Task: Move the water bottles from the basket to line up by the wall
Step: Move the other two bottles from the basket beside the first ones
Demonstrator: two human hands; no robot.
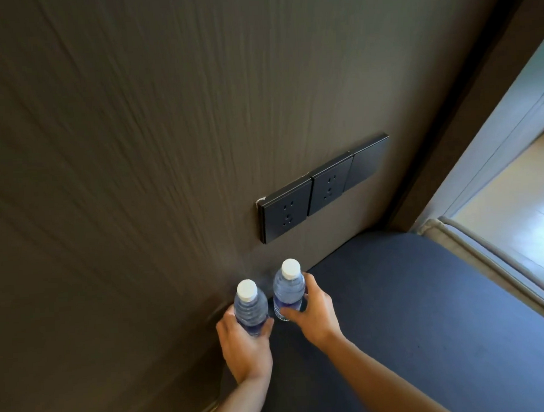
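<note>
Head view: 2 water bottles upright, side by side, close to the brown wall [119, 150]. Left hand [244, 346] wrapped around the left bottle [250, 307]; right hand [315, 310] wrapped around the right bottle [288, 290]. Both over the dark blue bench [427, 308], just below the 3 black wall sockets [323, 187].

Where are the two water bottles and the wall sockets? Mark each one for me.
Left bottle [250, 306]: head view, on its clear ribbed body, held by the left hand [245, 349].
Right bottle [289, 288]: head view, on its upper body, held by the right hand [317, 313].
Wall sockets [323, 187]: head view, on the middle plate's face.
</note>
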